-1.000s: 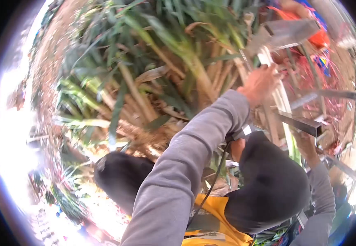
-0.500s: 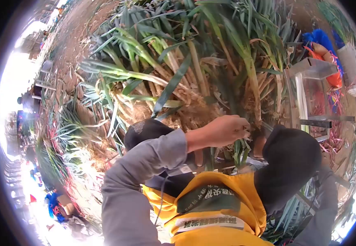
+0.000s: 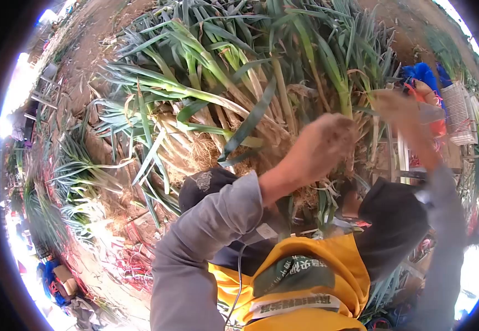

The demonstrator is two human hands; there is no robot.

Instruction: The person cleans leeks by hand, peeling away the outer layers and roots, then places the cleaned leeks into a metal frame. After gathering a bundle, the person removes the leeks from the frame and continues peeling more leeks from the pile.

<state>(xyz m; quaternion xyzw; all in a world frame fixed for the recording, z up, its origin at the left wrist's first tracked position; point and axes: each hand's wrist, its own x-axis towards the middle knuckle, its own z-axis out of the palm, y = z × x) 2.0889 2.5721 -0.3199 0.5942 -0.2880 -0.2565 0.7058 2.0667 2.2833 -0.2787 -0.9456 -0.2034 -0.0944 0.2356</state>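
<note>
My left hand (image 3: 322,148), its fingers curled closed, is in front of a big heap of leeks (image 3: 217,71) with long green leaves and pale stalks. Behind its knuckles an upright leek (image 3: 340,83) shows its green upper part. Whether the fingers grip that stalk or something small is hidden. To the right, my right hand (image 3: 408,118) is raised over the edge of the heap, near a clear-sided stand. Motion smears its fingers, so their hold does not show. Shaggy roots (image 3: 200,149) hang from leeks left of my left hand.
Blue and orange bundles (image 3: 419,74) and a white basket (image 3: 460,113) stand at right. More leeks (image 3: 82,165) lie on the ground at left, near red strings (image 3: 131,265). My dark-trousered knees (image 3: 394,212) flank the near side of the heap.
My left hand has risen from low between my knees to in front of the upright leek. My right hand has come up into view at right. The view has shifted slightly.
</note>
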